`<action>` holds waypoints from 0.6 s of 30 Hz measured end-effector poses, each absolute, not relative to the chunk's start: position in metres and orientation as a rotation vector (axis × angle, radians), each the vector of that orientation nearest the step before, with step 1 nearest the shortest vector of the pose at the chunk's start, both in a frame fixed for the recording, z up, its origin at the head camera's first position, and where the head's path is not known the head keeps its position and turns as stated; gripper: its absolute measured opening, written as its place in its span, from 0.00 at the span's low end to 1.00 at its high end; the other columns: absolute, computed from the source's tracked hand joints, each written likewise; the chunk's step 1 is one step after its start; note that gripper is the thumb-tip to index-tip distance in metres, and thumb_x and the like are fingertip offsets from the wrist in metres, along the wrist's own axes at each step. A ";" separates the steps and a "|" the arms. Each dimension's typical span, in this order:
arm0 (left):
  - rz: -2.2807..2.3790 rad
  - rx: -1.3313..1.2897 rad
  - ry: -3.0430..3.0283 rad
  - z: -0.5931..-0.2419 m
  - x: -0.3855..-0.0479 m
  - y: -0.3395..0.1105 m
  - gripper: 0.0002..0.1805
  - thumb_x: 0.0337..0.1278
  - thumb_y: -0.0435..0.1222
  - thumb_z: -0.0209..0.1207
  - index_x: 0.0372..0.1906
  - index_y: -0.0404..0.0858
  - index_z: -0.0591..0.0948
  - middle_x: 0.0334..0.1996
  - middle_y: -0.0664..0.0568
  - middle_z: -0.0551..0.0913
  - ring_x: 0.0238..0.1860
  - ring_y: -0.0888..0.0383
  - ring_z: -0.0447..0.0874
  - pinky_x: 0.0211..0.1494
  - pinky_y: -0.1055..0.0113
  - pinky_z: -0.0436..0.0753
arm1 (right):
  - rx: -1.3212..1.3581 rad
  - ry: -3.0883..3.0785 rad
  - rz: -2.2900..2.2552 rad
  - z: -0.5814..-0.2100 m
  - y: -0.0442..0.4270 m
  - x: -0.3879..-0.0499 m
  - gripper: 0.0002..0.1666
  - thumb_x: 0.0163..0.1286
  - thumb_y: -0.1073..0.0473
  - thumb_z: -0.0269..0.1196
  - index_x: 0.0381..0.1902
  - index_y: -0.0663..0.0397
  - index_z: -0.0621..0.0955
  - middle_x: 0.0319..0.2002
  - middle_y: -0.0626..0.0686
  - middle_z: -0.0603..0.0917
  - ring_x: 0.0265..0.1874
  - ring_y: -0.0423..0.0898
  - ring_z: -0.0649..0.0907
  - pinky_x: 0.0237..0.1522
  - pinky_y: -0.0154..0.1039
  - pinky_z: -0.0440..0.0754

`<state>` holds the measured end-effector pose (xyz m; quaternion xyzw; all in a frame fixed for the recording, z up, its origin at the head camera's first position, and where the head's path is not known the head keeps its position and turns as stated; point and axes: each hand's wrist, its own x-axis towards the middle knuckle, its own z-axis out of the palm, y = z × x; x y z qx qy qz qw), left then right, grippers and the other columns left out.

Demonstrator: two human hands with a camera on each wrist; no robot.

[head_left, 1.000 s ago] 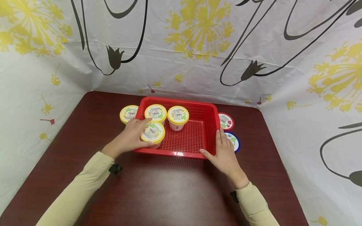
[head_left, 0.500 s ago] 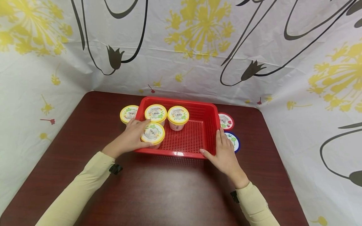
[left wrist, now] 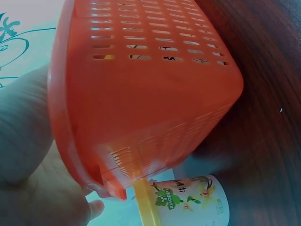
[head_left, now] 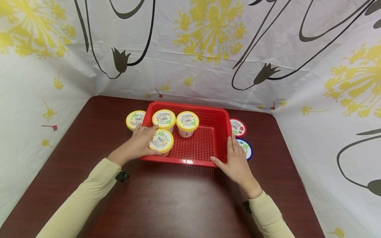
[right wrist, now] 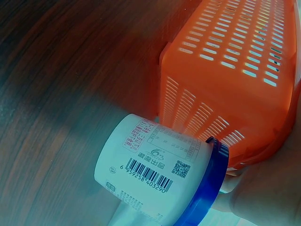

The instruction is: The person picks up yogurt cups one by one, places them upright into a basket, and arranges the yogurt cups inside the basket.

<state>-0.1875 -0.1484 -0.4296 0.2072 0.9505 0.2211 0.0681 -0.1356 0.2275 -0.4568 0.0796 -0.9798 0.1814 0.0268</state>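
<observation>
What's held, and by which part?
Left hand holds the near yellow-lidded cup around its lid. Right hand touches the red plastic basket at its near-right corner; grip unclear.

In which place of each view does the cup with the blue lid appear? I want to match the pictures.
Head: right of centre, the blue-lidded cup is beside the red basket, partly covered by the right hand.
Left wrist: not in view.
Right wrist: lower middle, lid toward the lower right, barcode showing.
Shared landmark: the red basket, orange-looking in both wrist views.

glossy plastic basket (head_left: 193,145), wood-grained table (head_left: 184,198)
</observation>
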 end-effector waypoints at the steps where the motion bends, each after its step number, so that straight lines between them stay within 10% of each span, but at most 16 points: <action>1: 0.663 0.628 2.866 -0.429 -0.188 -0.149 0.60 0.37 0.54 0.77 0.74 0.33 0.59 0.67 0.38 0.73 0.65 0.43 0.65 0.79 0.39 0.42 | 0.246 -3.026 0.561 -0.457 0.227 -0.136 0.67 0.60 0.23 0.57 0.79 0.60 0.45 0.81 0.61 0.45 0.75 0.67 0.58 0.70 0.71 0.60; 18: 0.599 0.694 2.903 -0.407 -0.189 -0.156 0.57 0.42 0.55 0.74 0.74 0.35 0.60 0.72 0.38 0.67 0.73 0.39 0.60 0.80 0.39 0.41 | 0.244 -3.029 0.573 -0.459 0.228 -0.136 0.68 0.60 0.22 0.56 0.79 0.60 0.45 0.81 0.61 0.44 0.76 0.67 0.56 0.72 0.71 0.56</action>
